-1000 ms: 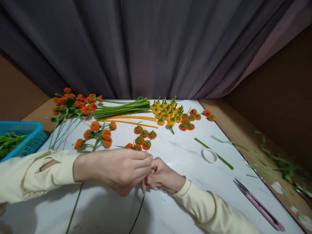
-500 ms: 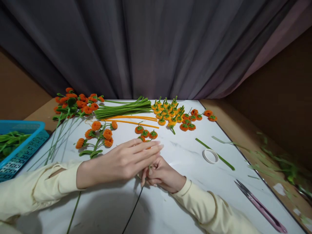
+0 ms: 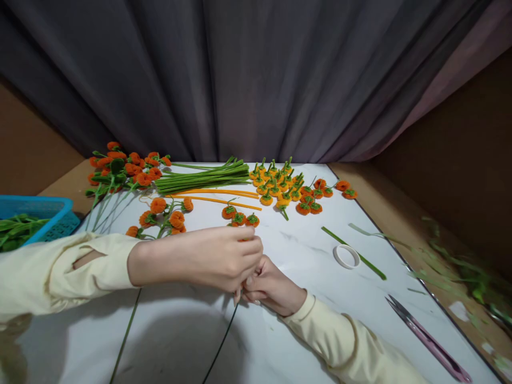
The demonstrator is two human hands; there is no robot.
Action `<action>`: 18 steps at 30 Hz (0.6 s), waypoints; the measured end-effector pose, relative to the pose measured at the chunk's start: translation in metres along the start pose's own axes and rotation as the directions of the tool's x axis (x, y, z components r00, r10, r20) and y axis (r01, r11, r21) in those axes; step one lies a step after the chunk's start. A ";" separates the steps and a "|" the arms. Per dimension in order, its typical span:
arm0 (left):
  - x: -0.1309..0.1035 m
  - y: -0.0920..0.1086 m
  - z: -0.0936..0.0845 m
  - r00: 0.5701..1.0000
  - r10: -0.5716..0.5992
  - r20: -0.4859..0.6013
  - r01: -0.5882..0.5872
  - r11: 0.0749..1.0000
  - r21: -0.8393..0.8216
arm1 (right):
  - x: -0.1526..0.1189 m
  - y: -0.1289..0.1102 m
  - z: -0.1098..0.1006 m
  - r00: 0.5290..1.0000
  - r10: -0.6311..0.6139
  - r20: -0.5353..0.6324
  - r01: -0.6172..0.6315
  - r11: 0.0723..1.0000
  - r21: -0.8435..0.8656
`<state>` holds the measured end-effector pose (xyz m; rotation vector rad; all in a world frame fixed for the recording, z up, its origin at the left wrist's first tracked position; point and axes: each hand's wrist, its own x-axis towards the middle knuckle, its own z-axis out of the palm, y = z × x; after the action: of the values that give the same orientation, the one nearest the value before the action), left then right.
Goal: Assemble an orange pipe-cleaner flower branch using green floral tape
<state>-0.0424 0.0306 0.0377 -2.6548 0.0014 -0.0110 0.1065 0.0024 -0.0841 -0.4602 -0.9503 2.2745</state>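
Observation:
My left hand (image 3: 224, 256) is curled closed over the fingertips of my right hand (image 3: 276, 287), its palm side turned away. A bit of orange shows between its fingers, but what they pinch is hidden. My right hand is closed on a thin dark green stem (image 3: 220, 344) that runs down toward the near edge. Just beyond my left hand lie small orange fuzzy pumpkins (image 3: 239, 218) with green tops. A leafy sprig with orange pumpkins (image 3: 176, 218) is partly covered by my left forearm.
At the back are a bundle of green pipe cleaners (image 3: 204, 178), orange pipe cleaners (image 3: 224, 202), yellow pumpkins (image 3: 282, 186) and finished orange stems (image 3: 136, 168). On the right lie a white tape ring (image 3: 335, 258), a green strip (image 3: 372, 268) and pink-handled snips (image 3: 432, 344). A blue basket (image 3: 60, 218) stands left.
My left hand's fingers, stretched out before, have curled in over my right fingertips, and its forearm has risen across the leafy sprig. My right hand stays nearly still with the stem.

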 end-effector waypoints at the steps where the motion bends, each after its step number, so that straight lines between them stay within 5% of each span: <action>1: 0.004 -0.001 -0.003 0.998 0.057 0.033 -0.057 0.998 0.012 | 0.000 0.001 0.000 1.000 0.000 -0.012 0.000 1.000 0.009; 9: 0.016 -0.009 -0.013 0.973 0.229 0.030 -0.230 0.972 0.056 | -0.003 0.001 0.003 0.999 0.032 -0.017 -0.031 0.999 0.015; 18: 0.003 0.001 0.000 0.991 0.132 -0.007 -0.132 0.991 0.001 | -0.002 -0.001 0.000 0.997 0.041 0.068 -0.043 0.999 0.033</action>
<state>-0.0395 0.0298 0.0374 -2.6485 0.1787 0.0233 0.1085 0.0014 -0.0836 -0.3938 -0.9412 2.3537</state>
